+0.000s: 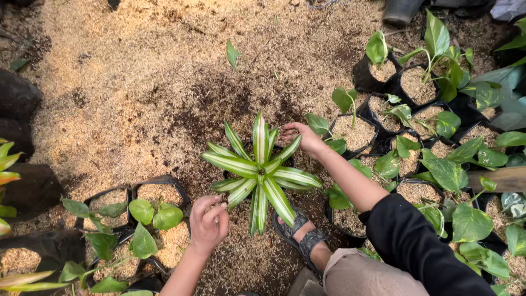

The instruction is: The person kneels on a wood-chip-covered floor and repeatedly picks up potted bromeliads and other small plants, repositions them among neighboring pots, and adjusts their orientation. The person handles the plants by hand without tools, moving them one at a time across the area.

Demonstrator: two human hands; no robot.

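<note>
Landmark: we place everything from the striped plant [260, 175], a rosette of green-and-cream leaves in a dark grow bag, standing upright on husk-strewn ground [137, 82].
Right hand [300, 136]: at the plant's upper right edge, fingers curled loosely down beside the leaf tips; we cannot tell whether they pinch anything.
Left hand [208, 222]: at the plant's lower left, fingers bunched together as if on a pinch of husk; what is inside we cannot see.
Key relation: the plant sits between our two hands, its stem axis vertical, leaves radiating outward; both hands are just beside it, neither clearly nearer.
Foot: our sandalled foot [298, 233] lies just below the plant's right side.
Around: potted green-leaved seedlings [416, 164] crowd to the plant's right, more [148, 214] to its left.
</note>
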